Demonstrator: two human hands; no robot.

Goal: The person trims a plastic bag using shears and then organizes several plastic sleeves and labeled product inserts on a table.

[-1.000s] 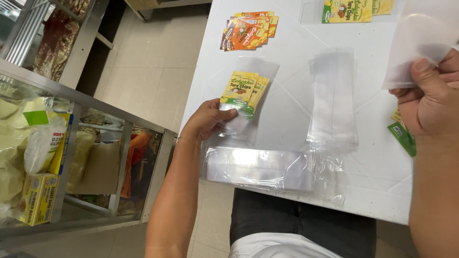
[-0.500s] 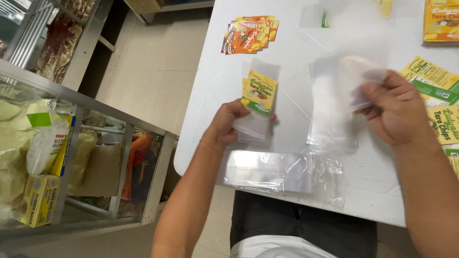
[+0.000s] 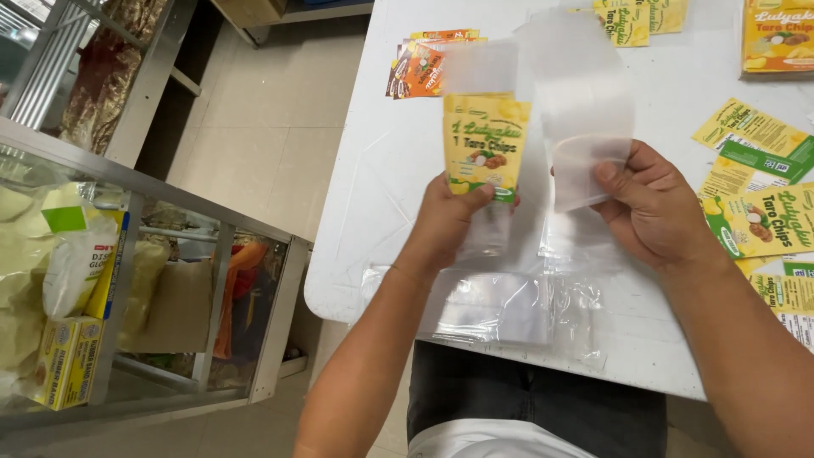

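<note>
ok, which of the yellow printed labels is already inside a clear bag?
The yellow label in the left hand; it sits inside a clear bag. The other labels lie bare on the table.

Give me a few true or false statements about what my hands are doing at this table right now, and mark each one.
1. The left hand holds a clear bag with a yellow label in it. True.
2. The right hand is empty. False: its fingers pinch a clear bag.
3. A stack of orange labels lies on the white table beyond the left hand. True.
4. The table is black. False: it is white.
5. A pile of clear bags lies at the near edge. True.
</note>
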